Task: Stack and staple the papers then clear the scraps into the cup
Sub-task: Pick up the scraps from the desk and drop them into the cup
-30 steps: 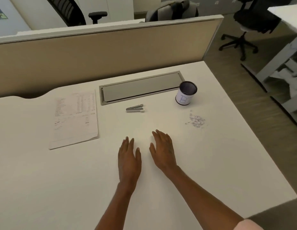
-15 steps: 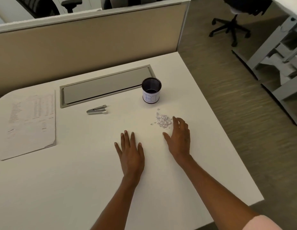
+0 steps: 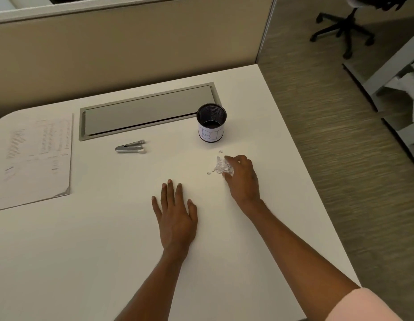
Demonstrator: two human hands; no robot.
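Note:
A small heap of white paper scraps [image 3: 221, 166] lies on the white desk, a little in front of a black mesh cup [image 3: 211, 122] with a white label. My right hand [image 3: 243, 179] curls around the right side of the heap, fingertips and thumb touching the scraps. My left hand [image 3: 176, 214] lies flat on the desk with fingers spread, holding nothing. A silver stapler [image 3: 130, 147] rests to the left of the cup. The stack of printed papers [image 3: 32, 158] lies at the far left, its near right corner folded up.
A grey cable-tray lid [image 3: 145, 111] is set into the desk behind the stapler, and a beige partition [image 3: 132, 49] runs along the back edge. The desk's right edge [image 3: 301, 172] is close to my right hand. An office chair [image 3: 345, 31] stands on the floor beyond.
My right hand has moved forward and right from the desk's middle to the scraps, and its fingers now curl around the heap. The view has shifted right. My left hand has stayed flat.

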